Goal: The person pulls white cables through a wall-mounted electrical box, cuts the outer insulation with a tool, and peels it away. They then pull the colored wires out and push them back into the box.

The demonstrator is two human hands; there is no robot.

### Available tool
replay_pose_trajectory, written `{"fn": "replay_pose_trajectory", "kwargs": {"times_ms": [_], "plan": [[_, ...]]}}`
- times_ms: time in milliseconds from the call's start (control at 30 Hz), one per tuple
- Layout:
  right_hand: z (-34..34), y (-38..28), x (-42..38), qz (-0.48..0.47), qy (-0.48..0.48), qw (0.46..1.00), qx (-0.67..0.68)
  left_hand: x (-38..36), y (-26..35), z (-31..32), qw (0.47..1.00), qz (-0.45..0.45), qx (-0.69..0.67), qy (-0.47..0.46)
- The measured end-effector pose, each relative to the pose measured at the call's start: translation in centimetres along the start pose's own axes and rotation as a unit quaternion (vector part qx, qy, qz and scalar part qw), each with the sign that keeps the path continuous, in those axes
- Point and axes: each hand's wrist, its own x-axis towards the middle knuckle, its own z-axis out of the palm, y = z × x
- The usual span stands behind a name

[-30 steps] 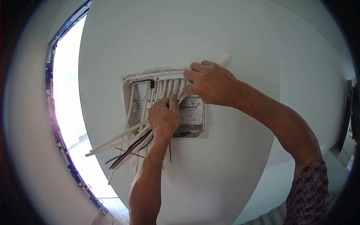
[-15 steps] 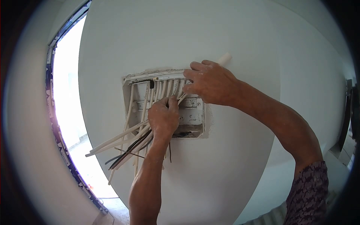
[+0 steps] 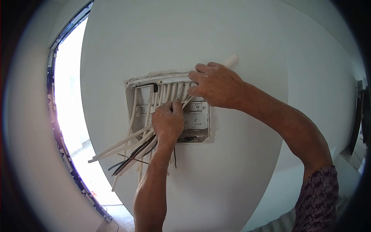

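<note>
A recessed electrical box (image 3: pixel 209 123) is set in the wall, and several white cables (image 3: pixel 135 108) hang from its top edge. My left hand (image 3: pixel 168 120) is closed around a bundle of these cables in front of the box. Their loose ends (image 3: pixel 108 151) stick out to the lower left, with dark wires (image 3: pixel 133 158) among them. At the box's upper right corner is my right hand (image 3: pixel 218 86), fingers curled. A thick white tube (image 3: pixel 232 60) juts up from behind it, seemingly gripped in the palm. My right fingertips are close to the rightmost cables; their exact contact is hidden.
A pale wall (image 3: pixel 239 166) surrounds the box, with rough plaster along the cut-out. On the left is a bright doorway, its frame (image 3: pixel 58 131) covered in printed protective film. Grey ridged material (image 3: pixel 276 224) lies at the bottom right.
Both hands keep almost the same place and grip. The box and cables shift very slightly in the view.
</note>
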Motion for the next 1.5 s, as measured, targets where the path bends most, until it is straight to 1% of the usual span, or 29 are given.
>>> {"fn": "replay_pose_trajectory", "kwargs": {"times_ms": [333,833,1133,1200,1300,1433,1500], "plan": [[-0.09,0.16,-0.10,0.008,-0.014,1.000,0.004,0.01,0.06,-0.10,1.000,0.014,0.002,-0.004],[-0.03,0.07,-0.25,0.001,-0.005,1.000,-0.019,-0.04,0.25,-0.20,1.000,-0.005,0.000,-0.004],[0.01,-0.07,-0.20,0.000,-0.019,0.999,-0.038,0.21,-0.07,-0.15,1.000,0.010,0.016,-0.002],[0.10,-0.10,-0.24,0.000,-0.001,0.999,-0.033,0.27,-0.15,-0.10,1.000,0.006,0.004,-0.001],[-0.10,-0.17,-0.20,0.002,-0.017,0.999,-0.038,0.34,-0.22,-0.08,1.000,0.011,0.005,0.003],[-0.11,-0.30,-0.30,0.000,-0.011,0.999,-0.046,0.31,-0.09,-0.20,1.000,0.006,0.001,-0.007],[-0.13,-0.34,-0.36,-0.004,-0.004,0.999,-0.053,0.43,-0.21,-0.21,1.000,0.020,0.017,-0.003]]}}
